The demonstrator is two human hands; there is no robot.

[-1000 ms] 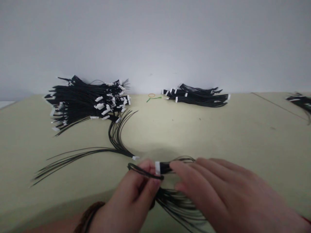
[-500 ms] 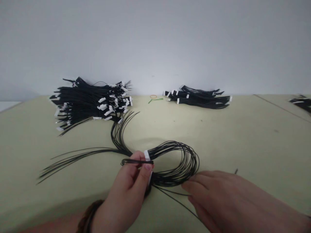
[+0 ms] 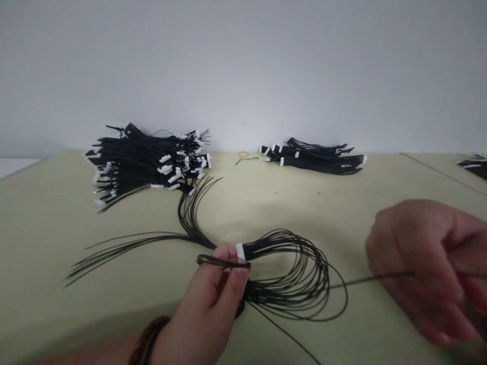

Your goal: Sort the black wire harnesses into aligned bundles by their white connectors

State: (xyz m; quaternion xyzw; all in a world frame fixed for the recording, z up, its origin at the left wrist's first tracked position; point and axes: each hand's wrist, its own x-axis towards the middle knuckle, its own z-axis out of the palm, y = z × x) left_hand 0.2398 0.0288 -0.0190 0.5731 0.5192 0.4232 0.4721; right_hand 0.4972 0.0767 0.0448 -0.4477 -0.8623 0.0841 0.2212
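Observation:
A bundle of thin black wires (image 3: pixel 274 299) curves in a loop from my left hand (image 3: pixel 215 291), whose thumb and fingers pinch it beside a white connector (image 3: pixel 241 253). A small black coil lies over those fingers, and loose wire ends fan out behind them to the left and back. Off to the right, my right hand (image 3: pixel 422 253) is closed on a single black wire (image 3: pixel 369 280), stretched taut between it and the loop. How its fingers grip that wire is partly blurred.
Behind on the pale table (image 3: pixel 384 197) lies a large pile of black cables with white connectors (image 3: pixel 140 162). A smaller cable pile (image 3: pixel 315 158) is to its right. Between them are a rubber band (image 3: pixel 243 154) and a green tie (image 3: pixel 247 160). More cables (image 3: pixel 474 165) show at the right edge.
My right hand has moved right and up from beside the loop, drawing one wire out with it. The loop has spread wider. My left hand keeps its hold.

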